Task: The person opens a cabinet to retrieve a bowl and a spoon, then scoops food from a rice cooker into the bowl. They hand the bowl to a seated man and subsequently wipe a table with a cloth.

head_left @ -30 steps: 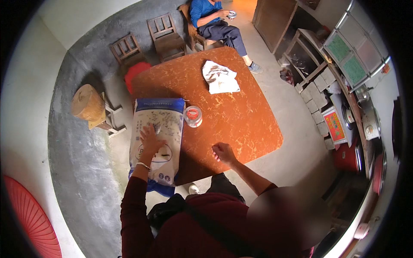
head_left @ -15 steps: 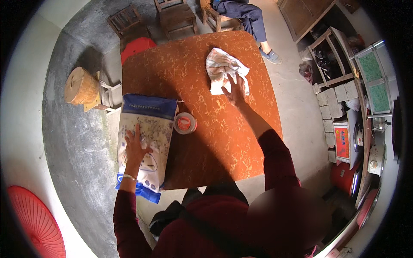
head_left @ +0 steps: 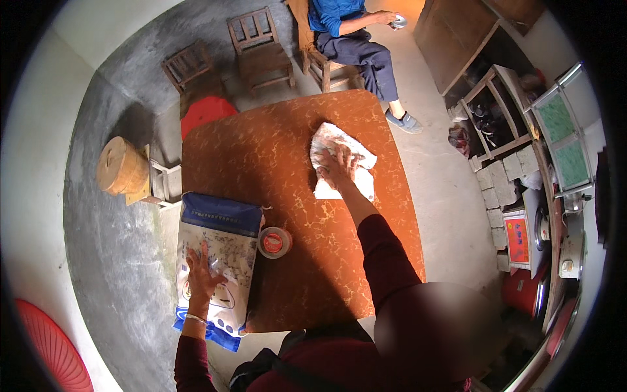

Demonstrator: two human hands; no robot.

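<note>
From here I see a cloth (head_left: 334, 135) right of centre on the table (head_left: 281, 157), its middle hidden under the spread right hand (head_left: 337, 168), left hand (head_left: 204, 279) splayed over the bag (head_left: 228, 249) at table's left edge, seated person (head_left: 366, 52) beyond, head cut off.

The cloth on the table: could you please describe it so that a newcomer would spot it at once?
Find the red-brown table. Toward its far right side, under the person's right hand, lies the white cloth. Unlike the jar and the blue-and-white bag nearer the person, it is thin and rumpled.
</note>
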